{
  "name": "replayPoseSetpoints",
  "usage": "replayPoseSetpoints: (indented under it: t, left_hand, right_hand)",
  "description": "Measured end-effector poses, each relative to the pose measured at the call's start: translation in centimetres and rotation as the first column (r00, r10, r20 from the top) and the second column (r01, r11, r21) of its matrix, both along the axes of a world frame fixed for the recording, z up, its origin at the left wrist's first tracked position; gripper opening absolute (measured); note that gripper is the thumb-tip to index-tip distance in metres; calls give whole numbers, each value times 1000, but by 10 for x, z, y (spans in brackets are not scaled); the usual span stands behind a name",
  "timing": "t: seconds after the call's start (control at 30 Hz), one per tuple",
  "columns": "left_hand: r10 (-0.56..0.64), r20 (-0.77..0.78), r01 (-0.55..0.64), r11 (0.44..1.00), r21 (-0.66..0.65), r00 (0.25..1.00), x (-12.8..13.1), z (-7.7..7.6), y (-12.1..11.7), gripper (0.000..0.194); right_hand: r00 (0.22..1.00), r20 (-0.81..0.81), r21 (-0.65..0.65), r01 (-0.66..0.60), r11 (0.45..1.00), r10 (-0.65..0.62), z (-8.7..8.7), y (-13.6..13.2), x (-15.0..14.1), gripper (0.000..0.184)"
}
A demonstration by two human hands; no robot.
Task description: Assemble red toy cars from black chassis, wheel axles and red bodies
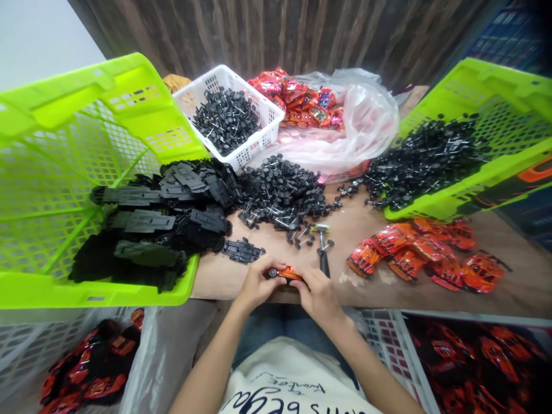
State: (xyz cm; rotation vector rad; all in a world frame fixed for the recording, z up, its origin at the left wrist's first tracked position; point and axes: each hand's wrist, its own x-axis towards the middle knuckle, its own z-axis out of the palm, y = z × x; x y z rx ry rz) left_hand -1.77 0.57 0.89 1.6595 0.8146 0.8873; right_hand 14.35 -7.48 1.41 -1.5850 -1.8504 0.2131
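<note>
Between my two hands, near the table's front edge, is a small orange toy car [288,272] with a black wheel showing at its left end. My left hand [257,282] grips the car's left end, thumb and fingers closed. My right hand [317,290] pinches the other end. Just beyond the left hand lies a flat black car chassis [242,250]. Behind the right hand a hammer [324,256] with a black handle and yellow-tipped head rests on the table. Loose wheel axles [302,237] are scattered beside the hammer.
A green crate [192,282] at left holds black chassis; another green crate [401,214] at right spills axles. An axle pile [280,192], a white basket [276,135] and a plastic bag [371,126] stand behind. Orange car bodies [429,253] lie right. Lower bins [418,368] flank me.
</note>
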Motion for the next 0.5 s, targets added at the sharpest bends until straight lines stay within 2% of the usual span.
replayPoseSetpoints:
  t: [0.1, 0.23, 0.3, 0.4, 0.5]
  left_hand:
    - [23, -15, -23, 1000, 13, 1000, 1, 1, 2, 14]
    - [52, -104, -42, 994, 98, 993, 6, 11, -5, 11]
    - [159, -109, -149, 984, 94, 981, 12, 17, -14, 13]
    - [337, -71, -338, 941, -4, 939, 20, 24, -27, 17]
    - [360, -85, -368, 924, -102, 929, 23, 24, -24, 20]
  right_hand:
    - [997, -14, 3, 81, 997, -81, -5, 0, -5, 18]
    - [982, -136, -75, 122, 990, -131, 0, 10, -1, 21]
    - [969, -84, -59, 226, 972, -231, 5, 20, 1, 30]
    - [941, 96, 30, 324, 946, -326, 11, 36, 2, 44]
    - [934, 161, -6, 324, 946, -319, 13, 40, 4, 45]
